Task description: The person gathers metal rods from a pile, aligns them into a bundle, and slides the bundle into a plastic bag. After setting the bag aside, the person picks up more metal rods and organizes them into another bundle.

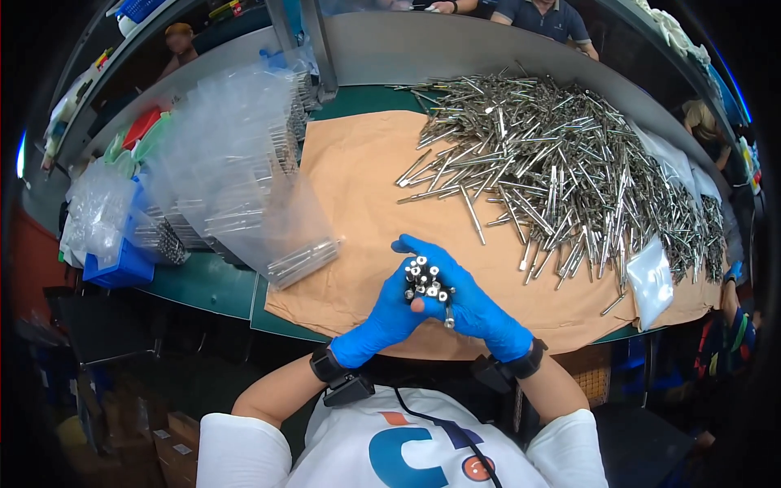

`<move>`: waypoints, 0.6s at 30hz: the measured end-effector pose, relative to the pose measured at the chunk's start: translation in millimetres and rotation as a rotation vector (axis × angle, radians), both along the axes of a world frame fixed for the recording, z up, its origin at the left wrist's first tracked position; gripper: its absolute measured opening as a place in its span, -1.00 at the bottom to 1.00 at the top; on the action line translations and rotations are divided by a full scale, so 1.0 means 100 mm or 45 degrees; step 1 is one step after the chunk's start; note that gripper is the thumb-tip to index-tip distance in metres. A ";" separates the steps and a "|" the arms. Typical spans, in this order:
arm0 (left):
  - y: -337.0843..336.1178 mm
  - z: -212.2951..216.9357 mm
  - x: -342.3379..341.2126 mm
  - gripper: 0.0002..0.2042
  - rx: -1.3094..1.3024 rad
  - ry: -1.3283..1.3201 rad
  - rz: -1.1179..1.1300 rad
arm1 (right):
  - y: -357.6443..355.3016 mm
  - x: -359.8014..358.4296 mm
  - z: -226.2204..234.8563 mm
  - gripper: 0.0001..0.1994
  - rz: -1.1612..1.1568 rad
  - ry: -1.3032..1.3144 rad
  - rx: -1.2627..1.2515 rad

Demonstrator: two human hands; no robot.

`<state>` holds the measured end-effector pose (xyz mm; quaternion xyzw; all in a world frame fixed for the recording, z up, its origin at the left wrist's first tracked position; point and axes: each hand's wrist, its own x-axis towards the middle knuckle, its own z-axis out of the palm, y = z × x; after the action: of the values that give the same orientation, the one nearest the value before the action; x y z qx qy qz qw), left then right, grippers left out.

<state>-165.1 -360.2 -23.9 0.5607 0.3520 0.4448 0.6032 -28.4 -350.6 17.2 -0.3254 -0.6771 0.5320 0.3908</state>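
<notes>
Both my hands are raised over the near edge of the table, in blue gloves. Between them is a bundle of slim metal rods (pixel 425 279) that look like drill bits, their round shiny ends facing up. My left hand (pixel 389 307) wraps the bundle's left side; a bare thumb tip pokes out of the glove. Closed round the other side is my right hand (pixel 473 307). One rod sticks out lower than the others, by the right palm. A large loose pile of similar rods (pixel 553 163) lies beyond, to the right.
Tan cloth (pixel 358 179) covers part of the green table (pixel 215 285). On the left, clear plastic sheeting (pixel 236 154) lies over stacked rod bundles, beside a blue bin (pixel 122 264). A small plastic bag (pixel 649 281) lies right of the pile. Other people sit beyond the grey partition (pixel 390 53).
</notes>
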 end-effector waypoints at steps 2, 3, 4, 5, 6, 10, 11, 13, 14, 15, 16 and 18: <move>-0.03 -0.07 -0.08 -0.66 -0.102 0.096 0.058 | -0.02 -0.09 -0.10 -0.19 0.009 0.114 -0.259; -0.04 -0.11 -0.11 -0.67 -0.154 0.144 0.085 | -0.03 -0.12 -0.12 -0.19 0.016 0.121 -0.264; -0.05 -0.15 -0.14 -0.67 -0.159 0.150 0.090 | -0.05 -0.14 -0.14 -0.20 0.005 0.165 -0.279; -0.04 -0.20 -0.16 -0.65 -0.146 0.134 0.092 | -0.07 -0.16 -0.16 -0.20 -0.008 0.209 -0.294; -0.05 -0.22 -0.17 -0.62 -0.132 0.118 0.099 | -0.08 -0.17 -0.17 -0.20 -0.017 0.252 -0.311; -0.12 -0.25 -0.20 -0.61 -0.248 -0.072 0.202 | -0.08 -0.14 -0.22 -0.31 0.136 0.226 -0.424; -0.13 -0.26 -0.20 -0.62 -0.310 -0.164 0.246 | -0.08 -0.13 -0.24 -0.31 0.138 0.225 -0.428; -0.12 -0.25 -0.20 -0.62 -0.306 -0.141 0.256 | -0.10 -0.11 -0.28 -0.36 0.095 0.241 -0.364; -0.12 -0.23 -0.20 -0.63 -0.300 -0.117 0.264 | -0.11 -0.10 -0.30 -0.39 0.074 0.249 -0.332; -0.12 -0.21 -0.21 -0.63 -0.294 -0.093 0.272 | -0.12 -0.10 -0.31 -0.39 0.079 0.248 -0.334; -0.12 -0.18 -0.22 -0.63 -0.297 -0.093 0.275 | -0.12 -0.10 -0.32 -0.39 0.035 0.171 -0.245; -0.11 -0.13 -0.27 -0.64 -0.370 -0.111 0.173 | -0.14 -0.10 -0.34 -0.39 -0.052 0.016 -0.066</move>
<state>-192.0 -371.3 -37.3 0.4227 0.4234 0.4529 0.6610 -38.9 -364.5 -16.5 -0.3458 -0.6538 0.5432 0.3974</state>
